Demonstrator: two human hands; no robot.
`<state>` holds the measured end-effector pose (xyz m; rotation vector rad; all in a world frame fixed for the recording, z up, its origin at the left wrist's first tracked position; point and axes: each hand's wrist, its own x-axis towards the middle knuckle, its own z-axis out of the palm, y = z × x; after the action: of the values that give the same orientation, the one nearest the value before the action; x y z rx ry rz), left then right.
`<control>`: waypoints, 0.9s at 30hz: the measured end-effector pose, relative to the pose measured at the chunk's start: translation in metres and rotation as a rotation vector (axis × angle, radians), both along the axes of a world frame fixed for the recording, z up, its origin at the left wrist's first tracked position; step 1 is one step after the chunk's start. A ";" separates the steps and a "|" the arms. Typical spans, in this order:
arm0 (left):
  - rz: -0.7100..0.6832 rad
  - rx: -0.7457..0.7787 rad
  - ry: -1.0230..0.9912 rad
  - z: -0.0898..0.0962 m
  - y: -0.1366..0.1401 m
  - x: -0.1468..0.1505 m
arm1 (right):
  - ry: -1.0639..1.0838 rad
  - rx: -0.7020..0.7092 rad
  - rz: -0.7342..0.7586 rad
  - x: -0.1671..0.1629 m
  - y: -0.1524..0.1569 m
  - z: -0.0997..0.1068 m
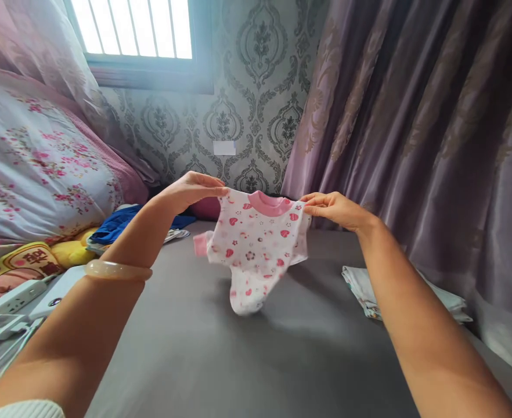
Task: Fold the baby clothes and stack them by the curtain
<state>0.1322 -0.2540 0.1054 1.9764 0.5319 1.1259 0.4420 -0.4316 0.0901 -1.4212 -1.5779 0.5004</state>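
A small white baby shirt (260, 238) with pink hearts, a pink collar and a pink cuff hangs between my two hands above a grey sheet. My left hand (197, 188) pinches it at one shoulder, and my right hand (330, 208) pinches the other shoulder. The collar faces up, and the lower hem curls inward close to the sheet. One sleeve sticks out on the left; the other hangs folded behind on the right. A pale bangle (117, 270) circles my left forearm.
Folded pale cloths (363, 290) lie at the right, partly behind my forearm. Blue clothing (116, 225), a yellow plush item (73, 251) and a white power strip (14, 299) with cables are at the left. Floral bedding (42, 157) rises beside them; a purple curtain (413, 128) hangs right.
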 end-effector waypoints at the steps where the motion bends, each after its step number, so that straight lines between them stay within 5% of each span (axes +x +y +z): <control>1: -0.035 -0.025 0.001 0.000 0.000 0.000 | 0.025 0.039 -0.004 0.000 0.001 0.000; 6: -0.064 -0.074 0.004 0.002 0.005 -0.001 | -0.014 -0.024 -0.023 0.002 0.003 0.005; 20: 0.103 -0.035 -0.052 -0.010 0.019 0.009 | 0.014 0.233 -0.245 0.004 0.029 -0.003; 27: 0.252 0.082 -0.104 -0.024 0.030 0.032 | -0.208 0.329 -0.392 0.004 0.045 -0.017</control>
<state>0.1644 -0.2243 0.0817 1.9458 0.7035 1.4174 0.4456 -0.3863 0.0732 -1.5061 -1.4093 -0.1376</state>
